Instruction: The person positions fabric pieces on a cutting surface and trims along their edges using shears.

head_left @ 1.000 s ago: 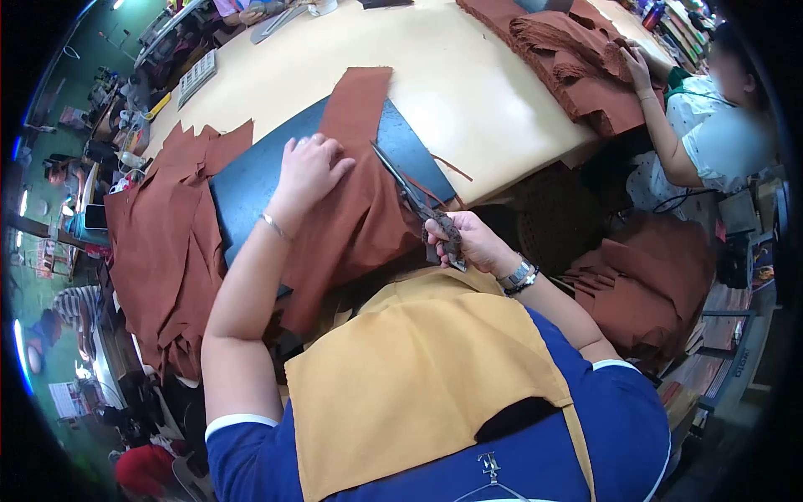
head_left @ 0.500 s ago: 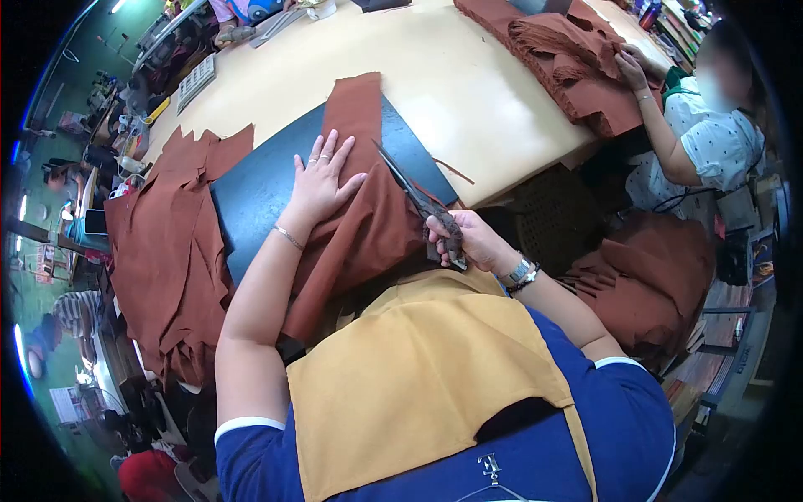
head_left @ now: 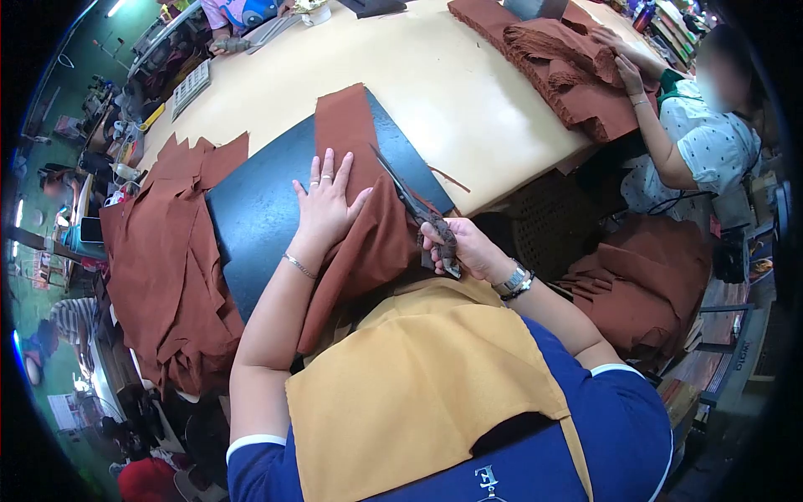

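My left hand (head_left: 329,203) lies flat, fingers spread, on a reddish-brown cloth (head_left: 376,230) and the edge of a dark blue board (head_left: 259,205). One strip of the cloth reaches up past the board's top edge; the rest hangs in folds toward my lap. My right hand (head_left: 464,247) is closed around the wrapped handles of large scissors (head_left: 406,194). Their blades point up and to the left, along the right side of the cloth. The blades look nearly closed. A thin brown scrap (head_left: 450,179) lies beside the board's right corner.
Brown cloth pieces (head_left: 171,268) hang over the pale table (head_left: 435,75) at left. A person (head_left: 703,134) at right handles a cloth stack (head_left: 569,75). Another person's hand (head_left: 226,43) is at the far edge, near a calculator (head_left: 191,88). More cloth (head_left: 644,280) is bundled at lower right.
My left hand has spread its fingers and moved down with the cloth strip, whose top end sits lower and farther left. The right hand keeps the scissors. The person at right has moved their hands on the stack.
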`<state>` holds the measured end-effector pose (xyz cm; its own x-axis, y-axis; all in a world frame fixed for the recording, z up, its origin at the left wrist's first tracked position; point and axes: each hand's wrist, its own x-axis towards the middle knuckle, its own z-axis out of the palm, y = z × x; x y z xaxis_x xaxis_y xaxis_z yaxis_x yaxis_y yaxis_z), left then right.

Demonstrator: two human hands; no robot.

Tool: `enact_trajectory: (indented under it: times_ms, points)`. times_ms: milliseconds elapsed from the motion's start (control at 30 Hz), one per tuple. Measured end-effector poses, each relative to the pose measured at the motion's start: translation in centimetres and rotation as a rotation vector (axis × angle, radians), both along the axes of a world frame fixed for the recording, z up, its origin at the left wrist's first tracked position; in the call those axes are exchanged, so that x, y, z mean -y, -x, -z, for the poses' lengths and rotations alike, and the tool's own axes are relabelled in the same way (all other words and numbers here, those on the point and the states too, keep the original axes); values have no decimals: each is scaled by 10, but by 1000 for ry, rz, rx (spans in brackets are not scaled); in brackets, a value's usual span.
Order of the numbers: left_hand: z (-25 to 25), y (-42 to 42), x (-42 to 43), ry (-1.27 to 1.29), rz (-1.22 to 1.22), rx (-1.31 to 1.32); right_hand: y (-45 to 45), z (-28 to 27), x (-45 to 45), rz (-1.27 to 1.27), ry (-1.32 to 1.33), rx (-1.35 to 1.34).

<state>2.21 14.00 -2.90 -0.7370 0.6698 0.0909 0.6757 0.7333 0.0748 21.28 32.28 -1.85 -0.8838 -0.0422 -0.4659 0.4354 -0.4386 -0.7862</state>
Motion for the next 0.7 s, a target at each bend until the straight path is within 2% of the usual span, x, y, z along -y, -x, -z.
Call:
enact_trajectory:
  times_ms: [100,300,700]
  points:
    - [0,-3,2,-7,-6,13,-4,1,0,10,-21,-54]
    - [-3,-11,2,44,9,-14,0,-3,-6,-51,-39,6]
    - [-6,-33,-8,45,-115,30,-4,-3,12,56,-55,-67]
